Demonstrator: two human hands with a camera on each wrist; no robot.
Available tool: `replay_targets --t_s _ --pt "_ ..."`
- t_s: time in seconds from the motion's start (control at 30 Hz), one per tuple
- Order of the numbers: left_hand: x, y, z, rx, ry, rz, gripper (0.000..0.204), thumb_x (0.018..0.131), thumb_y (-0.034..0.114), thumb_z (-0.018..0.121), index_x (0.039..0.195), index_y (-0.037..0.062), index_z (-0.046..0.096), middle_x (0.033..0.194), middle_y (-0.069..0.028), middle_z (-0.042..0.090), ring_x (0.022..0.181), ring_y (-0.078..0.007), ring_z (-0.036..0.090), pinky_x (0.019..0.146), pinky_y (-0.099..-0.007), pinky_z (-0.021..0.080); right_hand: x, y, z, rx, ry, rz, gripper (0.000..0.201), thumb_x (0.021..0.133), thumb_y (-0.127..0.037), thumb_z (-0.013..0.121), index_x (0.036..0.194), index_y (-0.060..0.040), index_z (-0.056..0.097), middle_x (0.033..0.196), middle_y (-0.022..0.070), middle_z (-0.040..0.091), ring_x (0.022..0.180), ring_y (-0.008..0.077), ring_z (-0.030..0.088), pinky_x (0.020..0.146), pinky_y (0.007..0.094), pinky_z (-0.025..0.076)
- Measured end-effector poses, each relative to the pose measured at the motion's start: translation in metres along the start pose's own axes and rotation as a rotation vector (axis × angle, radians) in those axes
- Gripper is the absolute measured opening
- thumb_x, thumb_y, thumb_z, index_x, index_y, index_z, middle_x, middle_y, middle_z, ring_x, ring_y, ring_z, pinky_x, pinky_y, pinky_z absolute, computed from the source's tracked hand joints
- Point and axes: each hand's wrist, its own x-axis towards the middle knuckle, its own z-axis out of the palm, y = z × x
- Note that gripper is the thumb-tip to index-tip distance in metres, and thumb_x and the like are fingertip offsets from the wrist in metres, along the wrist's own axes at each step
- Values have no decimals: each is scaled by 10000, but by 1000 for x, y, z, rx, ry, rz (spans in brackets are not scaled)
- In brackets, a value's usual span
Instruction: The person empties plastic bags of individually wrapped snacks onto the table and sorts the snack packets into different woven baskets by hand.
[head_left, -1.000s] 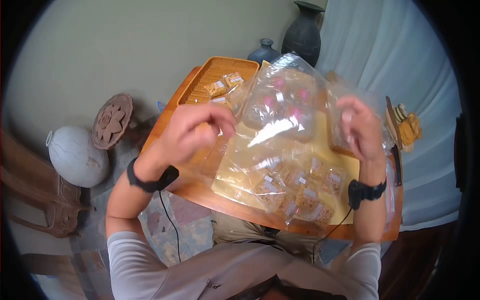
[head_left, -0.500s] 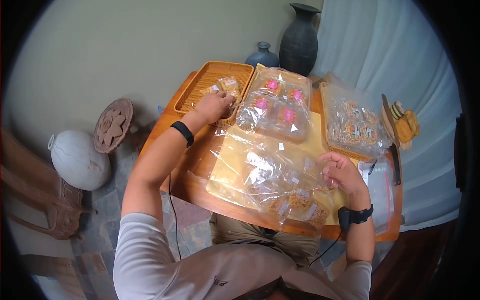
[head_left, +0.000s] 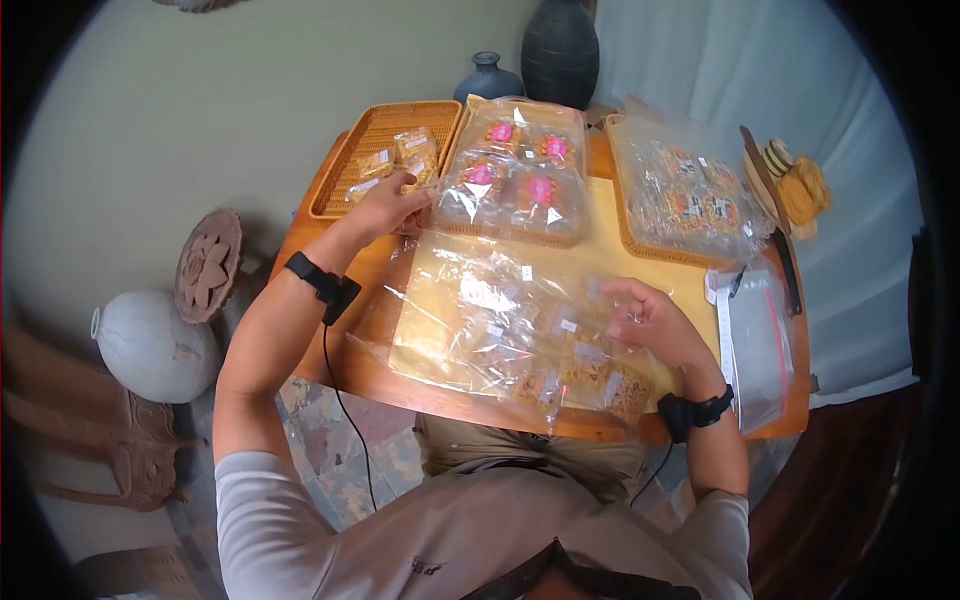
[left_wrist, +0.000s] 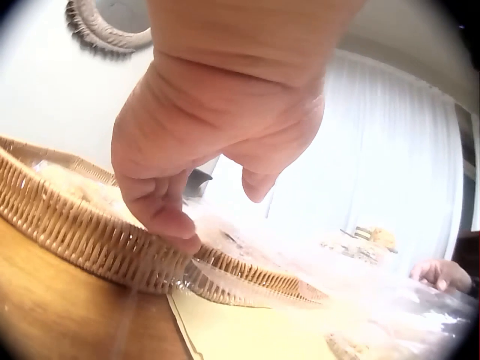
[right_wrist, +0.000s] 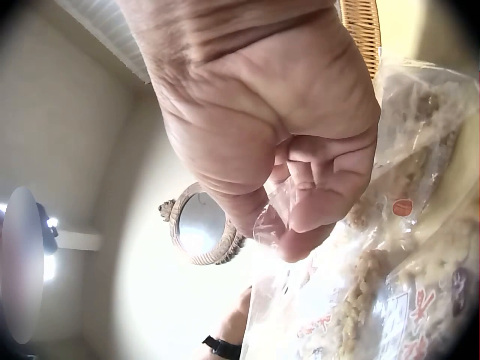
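A large clear plastic bag (head_left: 470,270) holding several labelled snack packets (head_left: 585,362) lies on the yellow sheet. At its right side, my right hand (head_left: 655,322) pinches the clear film between thumb and fingers; the right wrist view shows printed packets (right_wrist: 397,315) just beyond. My left hand (head_left: 392,207) is at the near right corner of the left wicker basket (head_left: 325,190), beside small packets (head_left: 413,145) lying in it. In the left wrist view, loosely bent fingers (left_wrist: 169,221) hang at the basket rim, with the thumb apart.
A second basket (head_left: 570,238) carries a bag of pink-labelled packets. Another basket (head_left: 640,245) at the right is heaped with bagged packets. Flat zip bags (head_left: 760,350) lie at the table's right edge. Dark vases (head_left: 560,55) stand behind, and a white jar (head_left: 155,345) stands to the left.
From above the bag, my left hand reached into the left basket, then drew back to its near corner. My right hand came down onto the bag of packets. The view has shifted.
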Motion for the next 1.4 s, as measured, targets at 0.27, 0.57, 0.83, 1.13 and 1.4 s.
replay_targets --t_s 0.27,0.57,0.83,1.13,1.4 --pt "-72 57 5 22 39 384 212 966 188 676 1110 52 600 892 -1 626 810 -77 584 719 -263 493 -10 13 15 179 189 -86 448 920 0 647 1351 -46 537 819 -5 611 681 66 550 595 225 445" --pt "-180 70 57 810 24 1134 240 799 216 706 976 79 620 905 -36 570 816 -215 564 679 -336 458 -3 24 23 550 220 -177 372 951 -52 664 1297 2 538 871 39 639 713 93 552 639 235 458" --pt "-183 47 37 881 100 1290 206 745 120 682 940 57 674 830 -38 575 749 -201 560 623 -324 424 -10 23 28 365 339 -152 402 942 -60 676 1308 6 526 798 30 633 652 78 526 591 231 429" --pt "-175 20 38 285 27 305 210 971 237 664 975 27 674 843 -63 651 736 -140 595 600 -283 450 -9 22 8 307 402 -102 604 914 -17 686 1459 -38 427 768 26 621 611 65 520 535 199 413" --pt "-102 4 67 -493 -275 -54 249 997 280 659 907 51 698 749 -5 681 630 -65 611 558 -206 456 10 19 -15 65 243 -19 782 877 19 711 1550 -41 317 805 55 648 612 86 570 514 221 425"
